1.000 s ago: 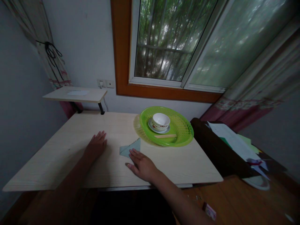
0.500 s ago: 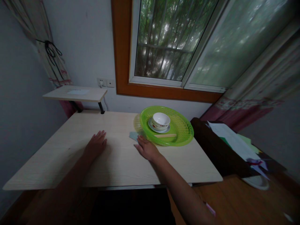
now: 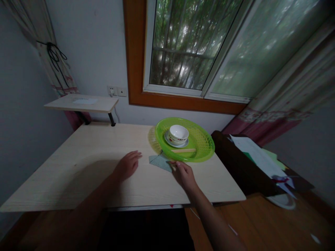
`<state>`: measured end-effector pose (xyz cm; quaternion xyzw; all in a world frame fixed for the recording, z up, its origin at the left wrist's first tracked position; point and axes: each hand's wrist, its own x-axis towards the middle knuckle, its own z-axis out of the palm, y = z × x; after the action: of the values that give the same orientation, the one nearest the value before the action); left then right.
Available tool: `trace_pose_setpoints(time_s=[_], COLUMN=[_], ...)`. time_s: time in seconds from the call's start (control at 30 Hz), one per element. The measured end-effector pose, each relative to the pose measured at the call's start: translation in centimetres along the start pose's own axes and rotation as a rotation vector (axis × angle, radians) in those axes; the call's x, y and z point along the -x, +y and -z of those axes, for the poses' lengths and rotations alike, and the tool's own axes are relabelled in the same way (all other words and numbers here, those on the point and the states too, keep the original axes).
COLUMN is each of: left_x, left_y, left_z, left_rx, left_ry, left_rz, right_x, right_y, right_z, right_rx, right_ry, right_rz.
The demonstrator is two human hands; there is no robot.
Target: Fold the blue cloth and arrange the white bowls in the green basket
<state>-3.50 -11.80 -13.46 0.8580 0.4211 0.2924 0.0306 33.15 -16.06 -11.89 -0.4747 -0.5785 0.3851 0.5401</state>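
A grey-green cloth lies on the light wooden table, its far edge close against the green basket. My right hand pinches the cloth's right end between thumb and fingers. To the left of the cloth, my left hand hovers over or rests on the table, fingers loosely stretched and holding nothing. The green plastic basket holds white bowls stacked on a plate, with pale chopsticks lying in front of them.
A small raised shelf with a paper on it stands at the table's back left. Behind are a wall socket and a window with an orange-brown frame. Papers lie on dark brown furniture to the right.
My right hand has moved right and toward me and now grips the cloth, pulling more of it out from beside the basket. My left hand has shifted right, toward the cloth.
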Motion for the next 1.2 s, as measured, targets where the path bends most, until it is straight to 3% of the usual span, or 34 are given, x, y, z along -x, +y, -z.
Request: trace_pose_setpoints(time_s=[0.07, 0.17, 0.3, 0.43, 0.57, 0.73, 0.87, 1.0, 1.2], left_x=[-2.0, -4.6, -6.6, -6.6, -4.9, -0.2, 4.5, 6.5, 4.3], left_y=[3.9, 8.8, 11.4, 10.0, 5.9, -0.4, -2.9, -1.3, 4.9], left_z=[-1.7, -4.4, -7.1, -7.1, -5.0, -1.2, 1.9, 3.3, 2.0], left_rx=[0.026, 0.034, 0.031, 0.003, -0.034, -0.086, -0.061, 0.031, 0.227], left_ry=[-0.066, -0.171, -0.249, -0.256, -0.231, -0.199, -0.248, -0.318, -0.424], left_rz=[-0.072, -0.164, -0.193, -0.143, -0.053, 0.037, 0.058, 0.016, -0.139], right_x=[-0.1, 0.0, 0.4, 0.6, 0.8, 0.7, 0.4, 0.1, 0.1], right_y=[0.3, 0.4, 0.2, 0.2, 0.4, -0.2, -0.4, -0.1, 0.3], right_z=[0.1, 0.1, 0.0, 0.0, -0.1, -0.3, -0.7, -1.4, -1.8], right_rx=[-0.052, -0.066, -0.035, -0.037, -0.017, 0.033, 0.016, 0.002, -0.053], right_ry=[0.116, 0.156, 0.110, 0.063, -0.020, -0.126, -0.135, -0.169, -0.167], right_rz=[-0.065, -0.091, -0.107, -0.122, -0.119, -0.107, -0.110, -0.112, -0.128])
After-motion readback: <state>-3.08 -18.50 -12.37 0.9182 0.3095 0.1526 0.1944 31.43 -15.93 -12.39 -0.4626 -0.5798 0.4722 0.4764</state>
